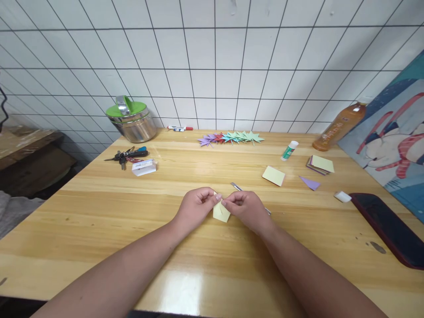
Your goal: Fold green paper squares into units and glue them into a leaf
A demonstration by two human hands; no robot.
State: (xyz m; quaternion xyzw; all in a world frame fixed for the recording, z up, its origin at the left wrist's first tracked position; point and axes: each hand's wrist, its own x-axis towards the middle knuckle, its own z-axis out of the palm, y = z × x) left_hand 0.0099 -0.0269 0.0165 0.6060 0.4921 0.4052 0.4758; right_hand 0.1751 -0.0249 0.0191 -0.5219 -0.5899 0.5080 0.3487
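A small pale yellow piece of paper (221, 213), with a crease or slit showing in it, is held just above the middle of the table. My left hand (198, 204) pinches its upper left edge between thumb and finger. From the other side, my right hand (245, 207) grips the top right edge, fingertips close to the left thumb. Under and behind the right hand lies a slim metal-coloured tool (236, 186), partly covered. A stack of pale yellow paper (273, 176) and a folded purple paper triangle (310, 183) rest to the right.
Pointed folded-paper pieces (228, 138) line the wall side near markers (180, 128). Keys (124, 155), a white box (144, 167) and a steel pot (134, 126) stand left. Rightward are a glue stick (289, 150), paper stack (320, 164), eraser (342, 197), bottle (341, 127) and phone (391, 229).
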